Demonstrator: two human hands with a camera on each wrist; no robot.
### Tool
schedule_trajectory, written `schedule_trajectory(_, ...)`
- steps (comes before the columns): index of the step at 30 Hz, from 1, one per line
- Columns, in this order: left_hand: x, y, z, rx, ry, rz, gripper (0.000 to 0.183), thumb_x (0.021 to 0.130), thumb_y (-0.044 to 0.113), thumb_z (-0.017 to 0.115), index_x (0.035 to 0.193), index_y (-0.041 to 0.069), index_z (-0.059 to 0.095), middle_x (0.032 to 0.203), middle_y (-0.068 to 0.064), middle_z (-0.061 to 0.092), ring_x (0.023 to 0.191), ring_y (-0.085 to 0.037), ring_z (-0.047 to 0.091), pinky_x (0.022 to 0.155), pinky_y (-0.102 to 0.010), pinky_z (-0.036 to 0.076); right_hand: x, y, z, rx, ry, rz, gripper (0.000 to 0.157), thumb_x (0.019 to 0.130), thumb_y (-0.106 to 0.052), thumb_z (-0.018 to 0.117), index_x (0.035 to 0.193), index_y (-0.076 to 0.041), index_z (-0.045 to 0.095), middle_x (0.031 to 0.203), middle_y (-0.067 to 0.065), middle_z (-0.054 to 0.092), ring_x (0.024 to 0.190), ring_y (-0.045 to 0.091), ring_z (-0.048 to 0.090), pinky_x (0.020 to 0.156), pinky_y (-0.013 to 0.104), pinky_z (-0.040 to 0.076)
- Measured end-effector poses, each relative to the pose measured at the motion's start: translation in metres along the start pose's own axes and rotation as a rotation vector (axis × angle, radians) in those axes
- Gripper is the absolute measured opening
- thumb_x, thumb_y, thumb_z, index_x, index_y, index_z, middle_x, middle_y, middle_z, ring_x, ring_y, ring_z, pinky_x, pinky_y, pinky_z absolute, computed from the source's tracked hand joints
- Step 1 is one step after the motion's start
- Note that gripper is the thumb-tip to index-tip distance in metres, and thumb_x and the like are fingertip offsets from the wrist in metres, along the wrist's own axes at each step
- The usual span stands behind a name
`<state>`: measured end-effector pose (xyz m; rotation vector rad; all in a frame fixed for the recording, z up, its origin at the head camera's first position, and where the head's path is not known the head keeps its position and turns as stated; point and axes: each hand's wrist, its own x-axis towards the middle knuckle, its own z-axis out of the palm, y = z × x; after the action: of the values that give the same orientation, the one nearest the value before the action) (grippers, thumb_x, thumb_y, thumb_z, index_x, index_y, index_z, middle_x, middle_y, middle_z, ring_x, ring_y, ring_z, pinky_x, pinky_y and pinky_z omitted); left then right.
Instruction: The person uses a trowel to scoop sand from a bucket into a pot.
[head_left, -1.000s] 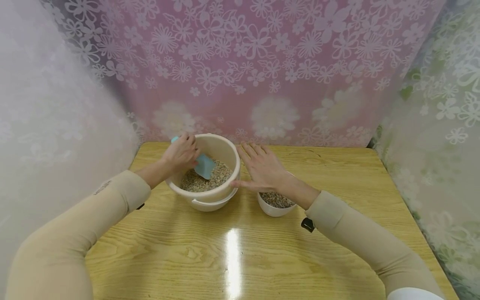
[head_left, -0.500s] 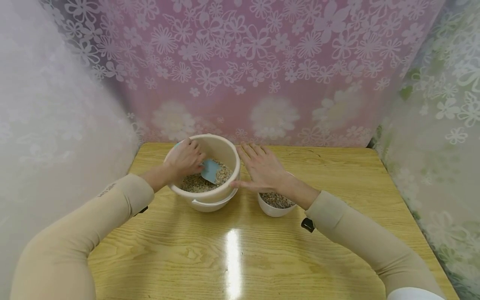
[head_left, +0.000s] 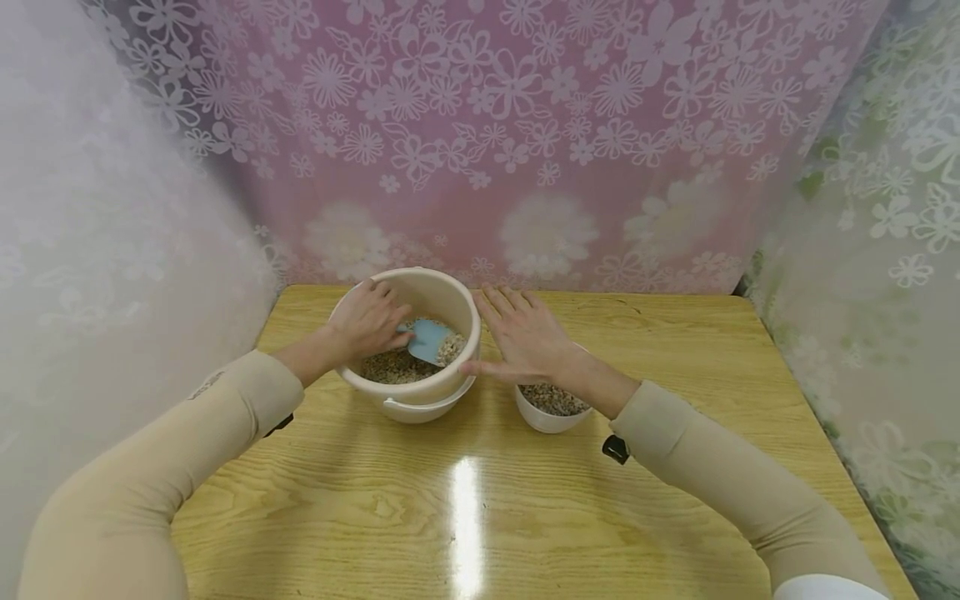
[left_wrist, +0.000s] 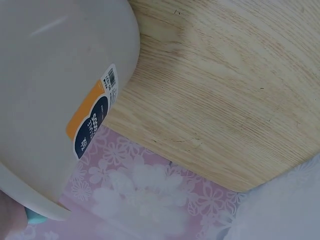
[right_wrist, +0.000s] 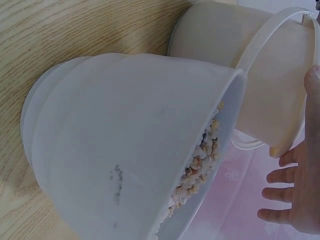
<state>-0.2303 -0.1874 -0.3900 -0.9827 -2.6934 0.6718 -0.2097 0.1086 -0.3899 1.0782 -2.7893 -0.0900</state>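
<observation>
My left hand [head_left: 367, 319] reaches into a cream bucket [head_left: 408, 392] and grips the handle of a light blue scoop [head_left: 427, 340]. Pale gravel fills the front of the scoop blade, and more gravel [head_left: 396, 367] covers the bucket's bottom. My right hand [head_left: 528, 335] is spread with straight fingers, its thumb at the bucket's right rim. Under that wrist stands a white pot [head_left: 550, 422] holding mixed pebbles [head_left: 555, 398]; the forearm hides part of its rim. In the right wrist view, the pot [right_wrist: 120, 130] is large in front of the bucket [right_wrist: 280, 75].
Both containers stand near the back of a wooden table [head_left: 375, 500]. Behind it hangs a pink flowered curtain [head_left: 480, 208], with pale flowered sheets on both sides. The bucket's white handle [head_left: 427, 408] hangs down in front. A label [left_wrist: 92, 117] shows on its outer wall.
My left hand has lowered into the bucket and pushed the scoop rightward through the gravel, and gravel now lies on its blade. The right hand, pot and bucket stay put.
</observation>
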Motion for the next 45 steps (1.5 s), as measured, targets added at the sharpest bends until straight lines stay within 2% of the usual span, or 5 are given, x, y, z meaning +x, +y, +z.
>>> schedule_trajectory(11, -0.004, -0.002, -0.002, -0.121, -0.012, -0.023, 0.051, 0.105, 0.060, 0.051, 0.106, 0.010, 0.064, 0.095, -0.014, 0.070, 0.096, -0.032, 0.067, 0.089, -0.047, 0.057, 0.000, 0.000, 0.001, 0.011, -0.004, 0.000, 0.135, 0.074, -0.104, -0.003, 0.169, -0.011, 0.017, 0.174, 0.018, 0.028, 0.156, 0.042, 0.038, 0.126, 0.060, 0.035)
schedule_trajectory(17, -0.008, -0.005, -0.005, -0.167, -0.033, -0.040, 0.053, 0.106, 0.059, 0.049, 0.115, 0.010, 0.067, 0.106, -0.017, 0.073, 0.107, -0.035, 0.069, 0.095, -0.052, 0.057, -0.002, 0.000, 0.002, 0.020, -0.010, 0.007, 0.123, 0.084, -0.100, 0.020, 0.170, -0.012, 0.016, 0.175, 0.017, 0.027, 0.157, 0.041, 0.036, 0.126, 0.059, 0.034)
schedule_trajectory(24, -0.014, -0.010, -0.009, -0.179, -0.021, -0.075, 0.054, 0.105, 0.061, 0.049, 0.114, 0.010, 0.064, 0.103, -0.017, 0.072, 0.108, -0.039, 0.067, 0.096, -0.053, 0.054, -0.005, 0.001, 0.005, 0.088, 0.000, 0.030, 0.113, 0.089, -0.090, 0.043, 0.170, -0.016, 0.017, 0.173, 0.017, 0.030, 0.157, 0.043, 0.035, 0.127, 0.062, 0.031)
schedule_trajectory(34, -0.025, -0.022, -0.013, -0.243, -0.046, -0.134, 0.065, 0.106, 0.062, 0.046, 0.138, 0.008, 0.062, 0.130, -0.025, 0.069, 0.128, -0.044, 0.062, 0.109, -0.057, 0.049, -0.017, 0.008, 0.002, 0.088, -0.068, 0.068, 0.113, 0.090, -0.088, 0.045, 0.170, -0.014, 0.017, 0.176, 0.019, 0.020, 0.162, 0.042, 0.026, 0.130, 0.063, 0.025)
schedule_trajectory(45, -0.032, -0.025, -0.015, -0.222, 0.003, -0.158, 0.057, 0.105, 0.062, 0.049, 0.112, 0.008, 0.068, 0.106, -0.019, 0.071, 0.105, -0.039, 0.066, 0.093, -0.051, 0.052, -0.040, 0.024, 0.001, 0.093, -0.040, 0.061, 0.110, 0.091, -0.084, 0.049, 0.170, -0.014, 0.017, 0.177, 0.017, 0.021, 0.161, 0.041, 0.028, 0.126, 0.063, 0.032)
